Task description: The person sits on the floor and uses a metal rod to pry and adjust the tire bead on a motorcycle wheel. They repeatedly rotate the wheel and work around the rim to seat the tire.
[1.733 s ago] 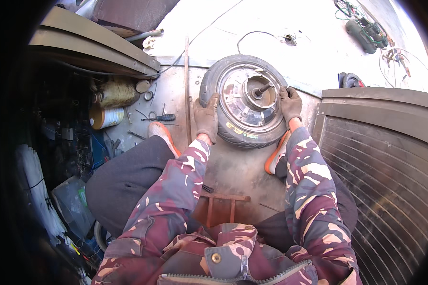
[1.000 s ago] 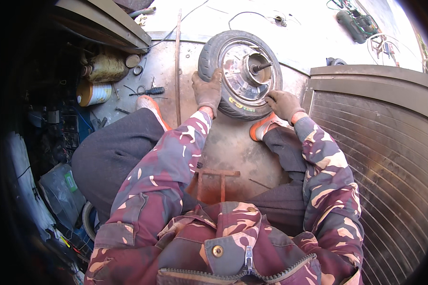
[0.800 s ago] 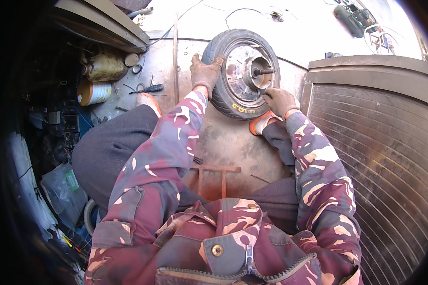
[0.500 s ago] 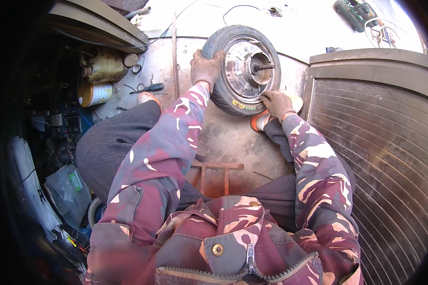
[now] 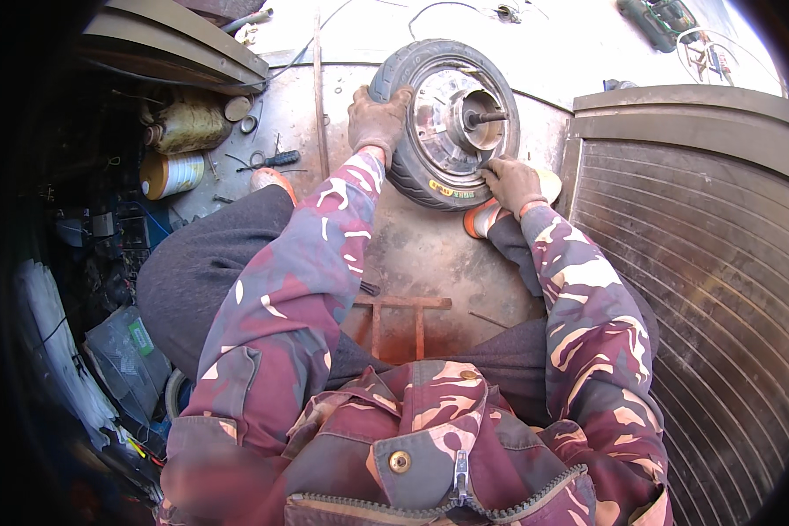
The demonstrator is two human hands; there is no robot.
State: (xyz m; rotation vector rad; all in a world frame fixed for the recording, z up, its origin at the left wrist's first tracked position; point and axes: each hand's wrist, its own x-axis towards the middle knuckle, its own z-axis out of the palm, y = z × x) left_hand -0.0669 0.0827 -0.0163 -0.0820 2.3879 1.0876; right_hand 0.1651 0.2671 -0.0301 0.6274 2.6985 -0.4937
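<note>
A scooter wheel (image 5: 408, 180) with a black tire and a silver metal hub stands tilted on the floor ahead of me. From the hub's round collar (image 5: 461, 124) a short axle (image 5: 489, 117) sticks out to the right. My left hand (image 5: 380, 120), in a brown-grey work glove, is closed over the tire's left side. At the lower right of the rim is my right hand (image 5: 515, 182), also gloved. Its thumb and fingers pinch together at the rim's edge; whatever lies between them is too small to make out.
A rusty metal frame (image 5: 403, 302) lies between my legs. A screwdriver with a dark handle (image 5: 282, 159), a yellow can (image 5: 174, 175) and a dirty jug (image 5: 193, 124) are on the left. A ribbed metal panel (image 5: 693, 228) bounds the right side; a long thin rod (image 5: 320, 105) lies left of the wheel.
The wheel has turned or tilted very slightly, its lower edge a little higher in view. My right hand has shifted slightly at the rim; my left hand keeps its hold.
</note>
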